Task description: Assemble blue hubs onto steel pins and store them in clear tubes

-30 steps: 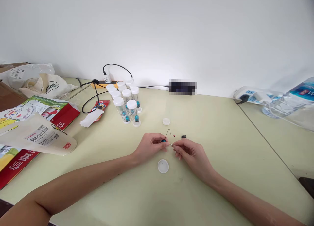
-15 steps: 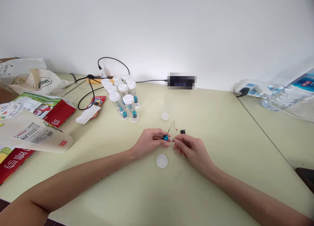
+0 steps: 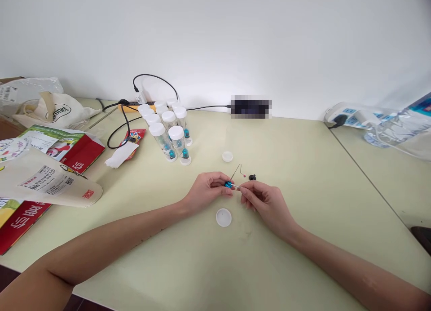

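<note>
Between the fingertips of my left hand (image 3: 209, 190) is a small blue part (image 3: 228, 184), from which a thin bent wire (image 3: 236, 168) with a tiny red tip sticks up. My right hand (image 3: 266, 203) pinches a thin metal rod (image 3: 236, 186) whose other end meets the blue part. Just beyond my right fingers lies a small black piece (image 3: 252, 177). One round white cap (image 3: 223, 217) rests on the table in front of my hands, and a smaller white cap (image 3: 227, 156) lies behind them.
Several clear tubes with white caps (image 3: 176, 132) stand at the back left, blue parts inside. A paper cup (image 3: 67, 185) and red-green packaging (image 3: 85, 150) lie left. A cable runs to a dark device (image 3: 251, 108). A power strip (image 3: 348, 113) and water bottle (image 3: 387, 131) are right.
The view has shifted slightly, so everything sits a little differently in the picture. Both hands keep their hold on the blue part and the rod, with hardly any other motion visible.
</note>
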`<state>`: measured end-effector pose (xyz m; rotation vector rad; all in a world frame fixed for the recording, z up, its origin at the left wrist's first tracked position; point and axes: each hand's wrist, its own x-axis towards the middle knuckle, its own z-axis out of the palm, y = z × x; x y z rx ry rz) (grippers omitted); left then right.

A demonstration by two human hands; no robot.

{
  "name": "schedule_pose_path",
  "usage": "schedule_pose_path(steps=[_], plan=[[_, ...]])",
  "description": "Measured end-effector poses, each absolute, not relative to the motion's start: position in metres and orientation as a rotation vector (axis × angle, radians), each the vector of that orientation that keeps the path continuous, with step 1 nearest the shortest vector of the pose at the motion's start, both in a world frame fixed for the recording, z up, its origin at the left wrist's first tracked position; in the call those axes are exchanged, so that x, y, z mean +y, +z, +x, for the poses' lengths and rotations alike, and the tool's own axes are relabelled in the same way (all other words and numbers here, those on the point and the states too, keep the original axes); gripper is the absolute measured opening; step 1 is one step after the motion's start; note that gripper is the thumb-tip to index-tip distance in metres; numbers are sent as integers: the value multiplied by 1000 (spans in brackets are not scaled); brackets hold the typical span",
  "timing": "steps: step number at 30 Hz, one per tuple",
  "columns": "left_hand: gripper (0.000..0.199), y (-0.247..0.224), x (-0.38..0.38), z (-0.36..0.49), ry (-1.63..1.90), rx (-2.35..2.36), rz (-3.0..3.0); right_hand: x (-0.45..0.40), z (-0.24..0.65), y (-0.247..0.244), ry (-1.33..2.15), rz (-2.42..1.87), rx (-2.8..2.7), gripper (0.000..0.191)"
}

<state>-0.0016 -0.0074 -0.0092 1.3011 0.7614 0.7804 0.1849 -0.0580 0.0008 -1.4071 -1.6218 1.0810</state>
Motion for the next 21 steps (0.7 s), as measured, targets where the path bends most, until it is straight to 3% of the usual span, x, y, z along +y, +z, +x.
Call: schedule_pose_path(steps=[21], plan=[[32, -3, -1, -6, 643, 518, 1241, -50, 189, -3, 1326, -1142, -1389, 14]])
